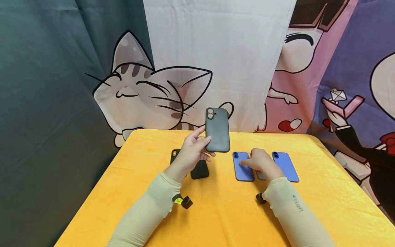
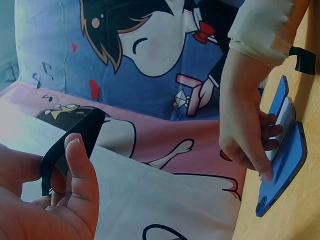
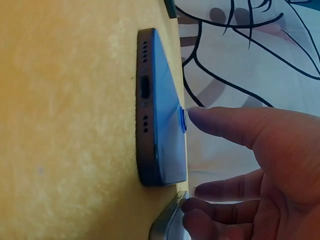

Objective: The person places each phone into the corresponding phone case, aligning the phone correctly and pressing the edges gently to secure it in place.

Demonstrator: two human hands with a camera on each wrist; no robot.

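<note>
My left hand (image 1: 194, 147) holds up a black phone case (image 1: 217, 132), thumb on its near face, its camera cutout at the upper left. In the left wrist view the case (image 2: 87, 131) appears nearly edge-on between thumb and fingers. My right hand (image 1: 262, 161) hovers low over the phones with relaxed fingers. Its thumb is beside the camera bump of the left blue phone (image 3: 167, 115), and its other fingertips are at a pale phone (image 3: 170, 220), mostly hidden by the hand in the head view. A second blue phone (image 1: 286, 167) lies to the right.
Behind my left hand, more black phone cases (image 1: 200, 170) lie on the yellow tablecloth (image 1: 216, 212), partly covered by it. A printed cartoon curtain (image 1: 222, 51) hangs behind the table's far edge. Small dark devices (image 1: 187, 202) sit at both wrists.
</note>
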